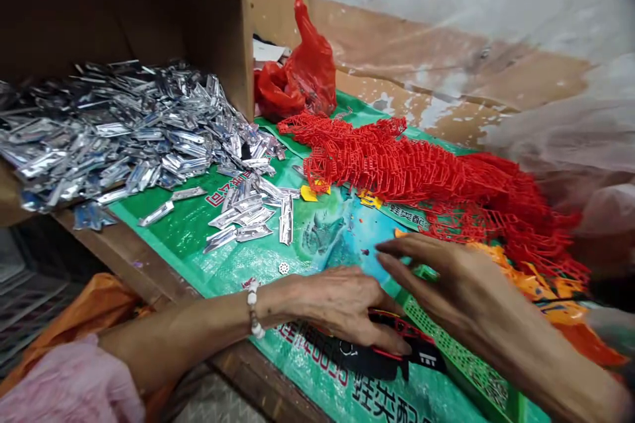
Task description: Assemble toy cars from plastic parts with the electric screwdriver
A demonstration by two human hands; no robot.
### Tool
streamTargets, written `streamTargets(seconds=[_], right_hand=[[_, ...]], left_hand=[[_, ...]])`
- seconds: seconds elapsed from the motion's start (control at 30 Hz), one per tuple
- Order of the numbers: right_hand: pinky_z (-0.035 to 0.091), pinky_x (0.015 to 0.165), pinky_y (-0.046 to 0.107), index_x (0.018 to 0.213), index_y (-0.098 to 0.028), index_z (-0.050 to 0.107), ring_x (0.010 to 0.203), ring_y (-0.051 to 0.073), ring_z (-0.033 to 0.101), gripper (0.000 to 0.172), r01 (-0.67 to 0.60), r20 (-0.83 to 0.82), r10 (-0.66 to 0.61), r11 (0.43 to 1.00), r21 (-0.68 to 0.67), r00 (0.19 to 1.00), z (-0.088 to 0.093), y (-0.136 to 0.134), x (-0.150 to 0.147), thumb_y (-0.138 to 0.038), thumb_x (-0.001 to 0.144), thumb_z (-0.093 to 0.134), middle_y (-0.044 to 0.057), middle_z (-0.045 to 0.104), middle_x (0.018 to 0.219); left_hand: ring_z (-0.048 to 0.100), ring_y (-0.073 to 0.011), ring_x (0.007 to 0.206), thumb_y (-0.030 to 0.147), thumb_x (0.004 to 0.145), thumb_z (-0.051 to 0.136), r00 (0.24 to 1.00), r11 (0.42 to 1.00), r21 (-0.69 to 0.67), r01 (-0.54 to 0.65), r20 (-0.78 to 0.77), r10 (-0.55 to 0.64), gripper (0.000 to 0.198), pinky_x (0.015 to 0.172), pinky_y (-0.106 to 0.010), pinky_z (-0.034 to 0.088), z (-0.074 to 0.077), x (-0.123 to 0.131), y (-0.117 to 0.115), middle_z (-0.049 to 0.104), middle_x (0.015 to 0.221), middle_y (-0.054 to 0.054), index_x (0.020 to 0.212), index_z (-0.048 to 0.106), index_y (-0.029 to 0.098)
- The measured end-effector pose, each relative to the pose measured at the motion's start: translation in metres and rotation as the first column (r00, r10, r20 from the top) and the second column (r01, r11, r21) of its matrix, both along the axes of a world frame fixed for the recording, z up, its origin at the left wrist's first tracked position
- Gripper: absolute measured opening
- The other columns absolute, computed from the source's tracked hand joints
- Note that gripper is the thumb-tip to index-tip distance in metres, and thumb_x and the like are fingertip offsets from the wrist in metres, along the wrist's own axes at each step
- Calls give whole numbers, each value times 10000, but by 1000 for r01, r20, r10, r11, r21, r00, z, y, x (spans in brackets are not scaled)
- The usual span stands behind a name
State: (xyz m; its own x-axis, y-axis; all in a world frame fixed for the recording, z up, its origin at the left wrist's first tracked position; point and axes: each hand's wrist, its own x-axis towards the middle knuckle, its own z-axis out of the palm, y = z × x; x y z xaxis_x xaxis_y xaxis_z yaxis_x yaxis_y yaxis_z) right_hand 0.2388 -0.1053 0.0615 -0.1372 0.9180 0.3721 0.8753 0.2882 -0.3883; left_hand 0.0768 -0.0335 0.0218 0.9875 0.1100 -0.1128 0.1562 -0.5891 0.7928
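My left hand, with a white bead bracelet at its wrist, is closed on a flat black plastic piece with a red frame along it. White marks show on the black piece's right end. The fingers partly cover it, and it lies low over the green sheet. Just above and to the right, my right hand is held over a narrow green basket. Its fingers are stretched out and somewhat apart, with nothing visible between them. Small metallic bits lie in the basket's near end.
A cardboard box on its side spills shiny silver parts at left. Several lie loose on the green sheet, near a small white wheel-like piece. Red plastic frames, a red bag and orange pieces lie behind and right.
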Motion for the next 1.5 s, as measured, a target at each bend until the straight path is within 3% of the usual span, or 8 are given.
streamTargets(seconds=[0.17,0.4,0.67,0.8,0.9,1.03,1.3,1.5], right_hand=[[509,692,258,1046,-190,731,751,142,673,191,-100,254,276,835,-541,927,-1,81,-75,-241,961,568,55,750,888],[576,870,413,1145,-148,641,986,194,669,306,169,466,199,754,-635,862,-27,119,-110,-391,962,613,77,674,1128],[571,769,337,1046,-140,659,845,152,659,247,96,391,199,781,-617,898,-29,123,-105,-368,961,616,46,683,987],[434,638,249,843,-135,691,639,97,552,236,46,305,102,895,-443,947,-3,98,-88,-251,988,544,9,643,714],[444,681,264,955,-129,707,728,116,597,228,124,268,-63,968,-217,961,17,56,-61,-247,1000,517,55,688,867],[531,662,262,991,-171,727,751,135,673,136,141,145,-178,962,236,973,14,-18,-27,-212,954,602,54,717,899],[645,755,322,1447,-229,515,927,198,733,555,114,281,-183,963,243,942,-46,-102,-22,-36,927,539,126,738,1084],[633,912,468,1357,-66,540,1057,276,690,408,44,359,-91,990,136,929,-40,-101,-34,-95,956,478,184,716,1170]], left_hand=[[596,-320,1252,466,1007,534,1000,998,-67,4,-25,-6,502,1036,-415,472,-6,1,-4,634,1394,-129,1377,600,134],[568,-295,1305,401,991,580,992,989,-135,67,118,-51,483,1091,-385,441,-17,3,-2,619,1418,-87,1419,573,178],[643,-313,1143,488,927,620,993,986,-167,-20,108,39,489,918,-378,498,-11,-4,-3,691,1279,-99,1320,637,197],[675,-313,874,523,804,701,998,998,-26,-64,17,65,563,688,-353,489,-5,-3,-3,740,1045,-147,1196,681,119],[653,-251,803,394,820,680,996,1000,9,-27,91,26,431,657,-311,451,-6,-2,-1,743,991,-107,1169,683,141],[636,-194,759,418,938,577,989,996,-51,69,135,-62,335,668,-277,427,-10,-7,4,732,922,-53,1138,691,175],[635,-198,793,445,860,668,997,999,-33,37,69,-34,328,699,-262,420,-5,-13,0,715,886,-15,1064,718,194],[644,-181,774,309,802,693,998,1000,-2,23,52,-23,330,716,-251,448,-4,-5,-5,736,894,-5,1103,712,173]])
